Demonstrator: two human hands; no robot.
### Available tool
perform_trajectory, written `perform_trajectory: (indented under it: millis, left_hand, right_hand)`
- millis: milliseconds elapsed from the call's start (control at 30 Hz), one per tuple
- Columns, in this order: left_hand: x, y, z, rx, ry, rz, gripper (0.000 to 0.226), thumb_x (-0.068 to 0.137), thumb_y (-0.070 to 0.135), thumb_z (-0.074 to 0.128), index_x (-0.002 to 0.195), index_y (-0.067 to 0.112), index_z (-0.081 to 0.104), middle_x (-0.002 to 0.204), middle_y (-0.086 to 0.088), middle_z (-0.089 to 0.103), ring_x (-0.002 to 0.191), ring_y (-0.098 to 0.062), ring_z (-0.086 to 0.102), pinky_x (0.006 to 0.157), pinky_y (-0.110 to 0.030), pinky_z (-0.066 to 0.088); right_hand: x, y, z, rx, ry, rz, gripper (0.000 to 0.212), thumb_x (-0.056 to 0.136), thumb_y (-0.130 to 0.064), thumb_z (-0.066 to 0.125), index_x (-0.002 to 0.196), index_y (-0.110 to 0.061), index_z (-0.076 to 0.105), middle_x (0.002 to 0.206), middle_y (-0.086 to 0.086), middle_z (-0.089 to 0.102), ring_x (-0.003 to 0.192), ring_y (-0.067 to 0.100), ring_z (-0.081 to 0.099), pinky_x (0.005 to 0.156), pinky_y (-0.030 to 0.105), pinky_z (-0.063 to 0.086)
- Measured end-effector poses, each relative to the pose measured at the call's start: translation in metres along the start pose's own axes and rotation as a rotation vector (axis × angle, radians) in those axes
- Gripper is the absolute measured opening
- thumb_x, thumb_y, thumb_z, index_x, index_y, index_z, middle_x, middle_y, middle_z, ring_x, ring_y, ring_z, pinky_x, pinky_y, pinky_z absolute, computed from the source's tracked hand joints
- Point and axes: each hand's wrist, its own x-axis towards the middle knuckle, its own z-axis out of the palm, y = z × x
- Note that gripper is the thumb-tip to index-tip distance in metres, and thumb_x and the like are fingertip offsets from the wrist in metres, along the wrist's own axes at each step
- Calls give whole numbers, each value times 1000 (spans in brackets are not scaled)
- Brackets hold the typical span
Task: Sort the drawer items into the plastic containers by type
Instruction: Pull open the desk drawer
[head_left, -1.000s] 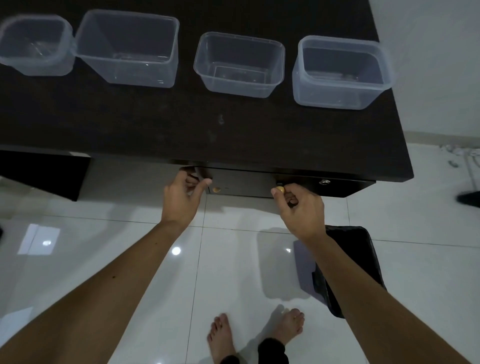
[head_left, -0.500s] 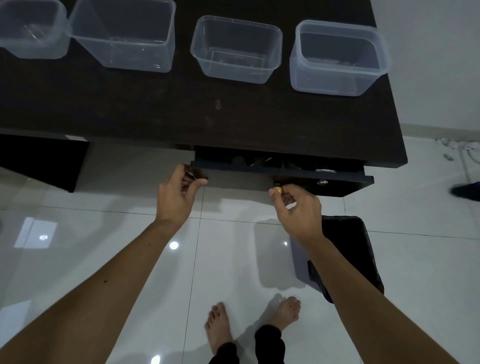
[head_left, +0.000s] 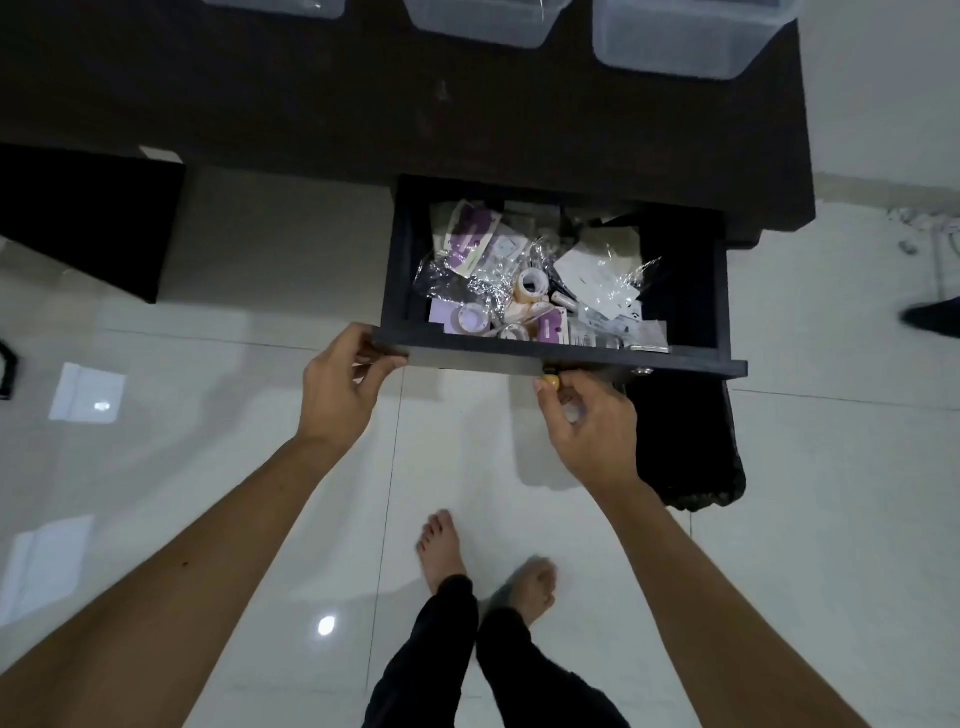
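Worktop (head_left: 519, 119): dark top that carries the containers, so sorted items need only travel up from the drawer just below its front edge.
Drawer (head_left: 685, 291): stands well out from under the worktop, its contents open to view from above, which suits picking from it.
Plastic containers (head_left: 670, 47): clear tubs in a row along the far side of the worktop; the frame's top edge cuts them off, so only three bases show and nothing can be told of their contents.
Left hand (head_left: 337, 395): fingers and thumb curled round the drawer front's left corner, likely steadying it.
Right hand (head_left: 589, 426): thumb and fingers pinch the small yellow knob (head_left: 549, 383) on the drawer front, the natural pulling point.
Drawer items (head_left: 535, 291): heaped in the left and middle of the drawer, none sorted yet; tape rolls (head_left: 531, 283), purple cards and crinkled clear packets overlap, so the types and number underneath are hard to make out. The right part of the drawer is too dark to read.
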Motion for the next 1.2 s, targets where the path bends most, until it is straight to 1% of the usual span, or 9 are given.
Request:
perform_trajectory:
  millis: [167,367,467,633,800,933,1000,1100,1200]
  left_hand:
    - [-27,3,-1,11,9,-9,32,95,22,77,97,45,55,91,42,67,84,8,67,75,-6,50]
    - [-63,3,1,28,28,-1,33,96,22,76,96,45,53,89,46,65,84,14,66,76,-2,50]
    - [-80,0,6,39,26,17,23,95,22,76,102,32,56,85,32,67,83,13,66,76,0,49]
    - [-102,-5,15,24,60,-8,19,96,21,75,111,17,63,94,7,70,84,-9,67,82,-18,55]
    - [-109,-10,16,5,81,-35,18,99,18,71,114,12,64,97,1,72,89,-23,72,84,-28,58]
    - [-111,-12,18,-13,72,-35,14,99,16,71,111,19,64,96,3,73,86,-16,73,75,-9,51]
    - [-111,-13,18,-17,74,-31,18,99,13,71,108,25,63,94,7,74,80,-1,71,71,-1,47]
    - [-107,-16,15,18,67,1,17,98,8,72,109,20,67,90,18,72,75,14,67,70,1,44]
    - [-103,-17,11,46,41,6,20,97,8,72,105,25,65,81,34,69,72,17,65,69,2,42]
  right_hand:
    - [-24,0,-4,44,-21,18,22,95,-31,73,83,-13,72,72,-4,71,68,15,65,66,31,52]
    - [-51,4,-9,44,-51,52,31,96,-42,66,84,-14,72,74,-4,73,71,16,69,68,37,57]
    - [-66,9,-15,44,-48,48,32,96,-42,66,83,-13,71,74,-2,73,70,17,68,68,37,57]
    - [-83,14,-22,23,-68,35,33,97,-43,66,83,-13,71,73,-2,71,68,18,67,65,38,57]
    - [-89,13,-20,-13,-85,53,34,97,-46,66,82,-16,70,73,-3,72,69,22,69,65,39,57]
    - [-89,17,-22,-32,-122,43,34,97,-45,68,86,-13,72,77,-1,75,72,23,71,66,35,56]
    - [-89,18,-21,-29,-119,33,33,97,-43,69,87,-12,73,78,0,76,72,21,71,66,29,53]
    - [-87,18,-19,-18,-94,19,32,96,-40,71,84,-11,72,76,0,75,71,21,71,65,28,51]
    - [-85,18,-17,-17,-86,6,31,96,-38,73,81,-12,70,72,-2,73,68,21,69,65,33,54]
